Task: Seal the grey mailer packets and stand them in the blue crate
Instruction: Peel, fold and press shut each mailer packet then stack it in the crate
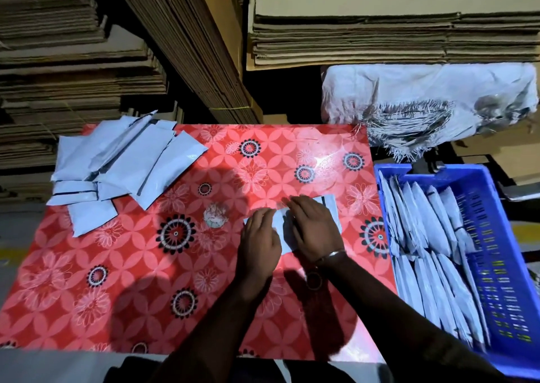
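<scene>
One grey mailer packet [330, 207] lies flat on the red flowered tablecloth [146, 265], right of centre. My left hand [258, 242] presses on its left part with the fingers laid flat. My right hand [314, 227] lies over its middle and right part, fingers spread on the flap area. Most of the packet is hidden under both hands. A loose pile of grey mailers [122, 160] sits at the table's far left corner. The blue crate [502, 236] stands to the right of the table with several grey mailers [432, 251] standing on edge in two rows.
A small crumpled wad of peeled strips [215, 215] lies left of my hands. Stacks of flat cardboard [365, 32] rise behind the table. A frayed white woven sack [423, 102] rests behind the crate. A metal bangle circles my right wrist.
</scene>
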